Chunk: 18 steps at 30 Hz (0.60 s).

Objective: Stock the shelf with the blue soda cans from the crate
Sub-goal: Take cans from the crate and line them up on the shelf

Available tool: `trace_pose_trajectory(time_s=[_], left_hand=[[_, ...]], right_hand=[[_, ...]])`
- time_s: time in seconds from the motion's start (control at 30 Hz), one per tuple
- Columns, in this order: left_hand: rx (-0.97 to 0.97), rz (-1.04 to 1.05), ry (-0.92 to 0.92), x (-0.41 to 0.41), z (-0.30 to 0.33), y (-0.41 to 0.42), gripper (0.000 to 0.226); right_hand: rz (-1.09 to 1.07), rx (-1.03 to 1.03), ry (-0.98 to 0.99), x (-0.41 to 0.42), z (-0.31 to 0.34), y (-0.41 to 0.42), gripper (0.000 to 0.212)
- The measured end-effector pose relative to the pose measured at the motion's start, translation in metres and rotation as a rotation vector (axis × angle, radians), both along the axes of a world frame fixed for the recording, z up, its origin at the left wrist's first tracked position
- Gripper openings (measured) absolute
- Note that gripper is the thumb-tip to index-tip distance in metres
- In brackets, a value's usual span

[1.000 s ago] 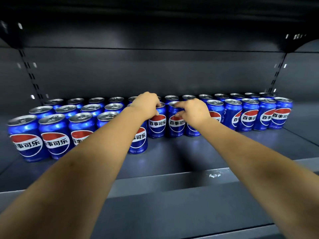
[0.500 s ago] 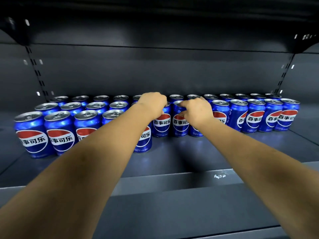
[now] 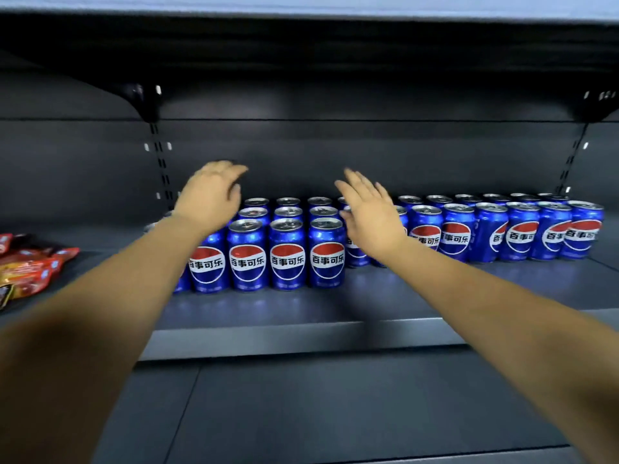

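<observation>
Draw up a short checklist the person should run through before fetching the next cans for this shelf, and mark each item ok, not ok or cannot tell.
1. Left hand free of cans: ok, fingers loose, holding nothing.
2. Right hand free: ok, fingers straight above the cans.
3. Front cans upright with labels facing out: ok.
4. Free space on the shelf in front of the right-hand cans: ok.
5. Red snack packets apart from the cans: ok.
6. Cans left in the crate: cannot tell, the crate is out of view.

Bare shelf [image 3: 435, 296] strip fronts the blue cans [image 3: 288, 259].
</observation>
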<state>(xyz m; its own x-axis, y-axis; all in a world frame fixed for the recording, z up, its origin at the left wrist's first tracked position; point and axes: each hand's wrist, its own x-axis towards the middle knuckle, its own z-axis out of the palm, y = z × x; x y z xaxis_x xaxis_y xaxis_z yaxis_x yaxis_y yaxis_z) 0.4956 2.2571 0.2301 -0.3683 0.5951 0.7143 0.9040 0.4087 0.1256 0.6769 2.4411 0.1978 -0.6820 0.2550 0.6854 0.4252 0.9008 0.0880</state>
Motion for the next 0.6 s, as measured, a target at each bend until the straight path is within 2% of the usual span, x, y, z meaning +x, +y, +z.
trace_pose_trajectory(time_s=[0.07, 0.17, 0.27, 0.37, 0.43, 0.53, 0.6], left_hand=[[0.131, 0.055, -0.060, -0.019, 0.000, -0.028, 0.040], [0.316, 0.196, -0.212, -0.052, -0.003, -0.063, 0.043], [0.493, 0.237, -0.434, -0.076, -0.023, -0.080, 0.043], [0.642, 0.260, -0.781, -0.104, -0.052, -0.076, 0.037], [0.731, 0.173, -1.042, -0.116, -0.068, -0.067, 0.035], [0.888, -0.128, -1.526, -0.117, -0.073, -0.054, 0.029], [0.925, -0.268, -1.631, -0.119, -0.074, -0.050, 0.028]], right_hand=[[0.167, 0.295, 0.065, -0.014, -0.001, -0.026, 0.056], [0.381, 0.631, -0.090, -0.039, -0.015, -0.053, 0.053], [0.578, 0.787, -0.242, -0.061, -0.037, -0.064, 0.039], [0.565, 0.845, -0.375, -0.080, -0.053, -0.074, 0.051], [0.578, 0.862, -0.391, -0.093, -0.061, -0.082, 0.048], [0.664, 0.914, -0.297, -0.117, -0.070, -0.089, 0.046], [0.667, 0.905, -0.283, -0.131, -0.078, -0.099, 0.041]])
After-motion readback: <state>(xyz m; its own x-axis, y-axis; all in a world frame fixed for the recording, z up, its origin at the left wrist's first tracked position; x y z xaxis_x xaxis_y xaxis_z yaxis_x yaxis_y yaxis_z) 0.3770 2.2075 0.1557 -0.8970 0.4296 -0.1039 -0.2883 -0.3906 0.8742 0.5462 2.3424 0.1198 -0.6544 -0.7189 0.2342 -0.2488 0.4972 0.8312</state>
